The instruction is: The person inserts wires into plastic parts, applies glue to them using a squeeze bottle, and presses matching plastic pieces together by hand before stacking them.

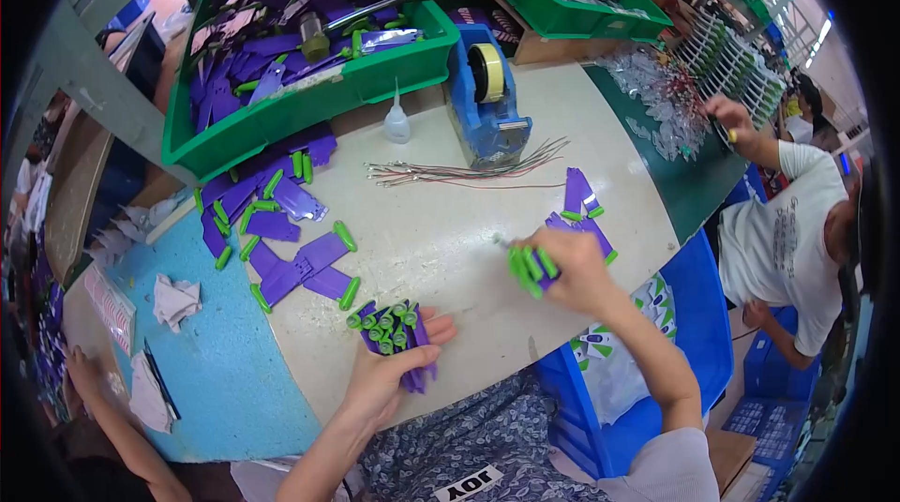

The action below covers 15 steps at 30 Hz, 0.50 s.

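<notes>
My left hand [382,378] is closed around a bundle of purple plastic pieces with round green ends [386,326], the ends facing up. To its right, over the tabletop, my right hand [583,269] grips several similar green-ended purple pieces [532,268]. Just beyond that hand lie a few loose purple pieces [577,191], partly hidden by it. A scattered pile of purple pieces with green ends [305,258] covers the table's left part. Thin wires [469,174] stretch across the table in front of a blue tape dispenser [487,122].
A green bin [309,104] full of purple pieces stands at the back, a mallet [403,0] resting across it. Beside it is a small squeeze bottle [397,122]. At my right sits a blue bin [714,314]. Co-workers work on both sides; one hand [736,122] is near clear plastic parts [656,108].
</notes>
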Motion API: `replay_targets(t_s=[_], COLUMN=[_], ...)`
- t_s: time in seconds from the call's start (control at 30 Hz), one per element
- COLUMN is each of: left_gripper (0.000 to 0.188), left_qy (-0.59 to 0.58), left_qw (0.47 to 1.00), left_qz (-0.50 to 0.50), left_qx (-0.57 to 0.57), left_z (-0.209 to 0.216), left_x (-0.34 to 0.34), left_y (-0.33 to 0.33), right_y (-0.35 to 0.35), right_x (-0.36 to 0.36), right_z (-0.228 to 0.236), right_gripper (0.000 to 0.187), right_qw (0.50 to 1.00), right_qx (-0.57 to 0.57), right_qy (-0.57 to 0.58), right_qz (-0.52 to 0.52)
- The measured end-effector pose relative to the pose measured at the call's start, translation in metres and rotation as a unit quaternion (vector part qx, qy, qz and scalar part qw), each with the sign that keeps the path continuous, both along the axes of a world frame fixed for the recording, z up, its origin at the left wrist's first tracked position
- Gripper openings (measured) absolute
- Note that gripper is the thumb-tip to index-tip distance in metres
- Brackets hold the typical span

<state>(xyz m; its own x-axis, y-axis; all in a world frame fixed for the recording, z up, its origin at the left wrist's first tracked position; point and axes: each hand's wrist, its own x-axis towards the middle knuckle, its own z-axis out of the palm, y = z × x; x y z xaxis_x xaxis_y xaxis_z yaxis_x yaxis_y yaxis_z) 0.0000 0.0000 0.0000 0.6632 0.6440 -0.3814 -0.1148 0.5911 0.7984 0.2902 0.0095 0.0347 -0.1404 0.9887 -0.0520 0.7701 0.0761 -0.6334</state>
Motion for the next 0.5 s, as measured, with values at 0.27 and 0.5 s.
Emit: replay_targets(t_s=[0.27, 0.5], left_gripper=[0.044, 0.052], left_qy=[-0.210, -0.395], left_qw=[0.832, 0.718], left_qz=[0.339, 0.242], left_qx=[-0.385, -0.519], left_z=[0.023, 0.010], left_x=[0.058, 0.074], left_y=[-0.029, -0.034], right_y=[0.023, 0.026], right_x=[0.015, -0.072], right_z=[0.031, 0.000], right_gripper=[0.050, 0.033], right_qw=[0.967, 0.956], right_qx=[0.139, 0.024], right_qy=[-0.178, 0.054], right_qz=[0.120, 0.287])
